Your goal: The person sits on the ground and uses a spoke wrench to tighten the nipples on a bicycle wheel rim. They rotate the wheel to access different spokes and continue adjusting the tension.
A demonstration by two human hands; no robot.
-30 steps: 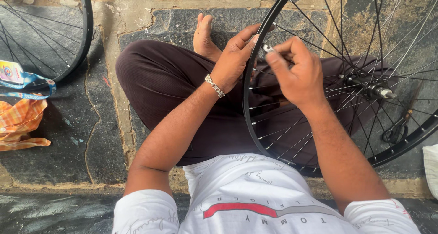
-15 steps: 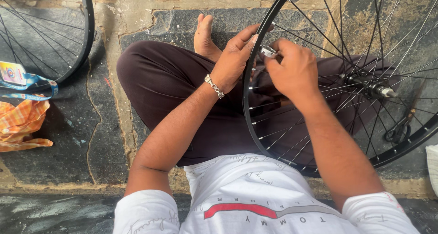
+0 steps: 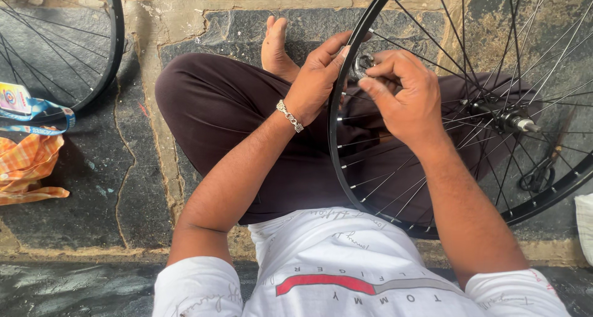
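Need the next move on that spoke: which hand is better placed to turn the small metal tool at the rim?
Probably the right hand: its fingertips already pinch the small metal tool inside the black rim, while the left hand grips the rim, steadying it.

A wheel (image 3: 346, 169) is resting on my crossed legs (image 3: 247, 125); a second wheel (image 3: 92, 57) is lying far left, above a cloth (image 3: 28, 169).

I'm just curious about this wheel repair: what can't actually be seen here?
Head view only:
- The small metal tool at the rim: mostly covered by the right hand and left hand, so its kind is unclear.
- The bicycle wheel: cut off by the top and right edges.
- The second wheel: cut off at the top-left.
- The white object: cut by the right edge.
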